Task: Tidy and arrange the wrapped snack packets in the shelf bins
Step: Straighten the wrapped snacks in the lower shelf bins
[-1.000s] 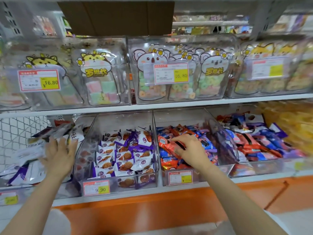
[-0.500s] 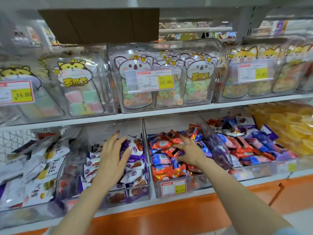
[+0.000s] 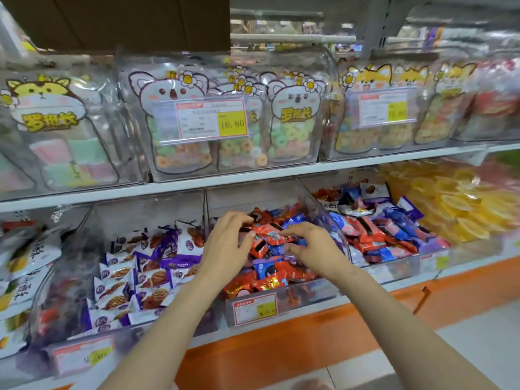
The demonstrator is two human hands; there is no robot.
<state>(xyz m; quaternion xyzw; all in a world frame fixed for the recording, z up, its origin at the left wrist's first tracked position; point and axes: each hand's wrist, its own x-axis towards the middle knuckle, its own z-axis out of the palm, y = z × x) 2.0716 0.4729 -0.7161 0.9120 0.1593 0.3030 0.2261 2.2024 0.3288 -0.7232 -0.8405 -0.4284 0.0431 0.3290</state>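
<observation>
Over middle bin [image 3: 312, 294], both hands curled on same red packet [image 3: 268, 235]: left hand [image 3: 226, 246] at 9 o'clock, right hand [image 3: 311, 250] at 3.

We see the centre packets [image 3: 292, 273] wrapped in shiny red and blue, the waffle packets [image 3: 118, 273] in purple and white printed with brown gridded rounds, and the lemon packs [image 3: 455, 209] in clear yellow. The koala bags [image 3: 292, 119] show white faces, yellow-centred flowers and yellow lettering over pastel green and orange rings, and the price tag [image 3: 211, 119] is white, edged red, with a yellow block. The shelf base [image 3: 281, 350] is orange.
</observation>
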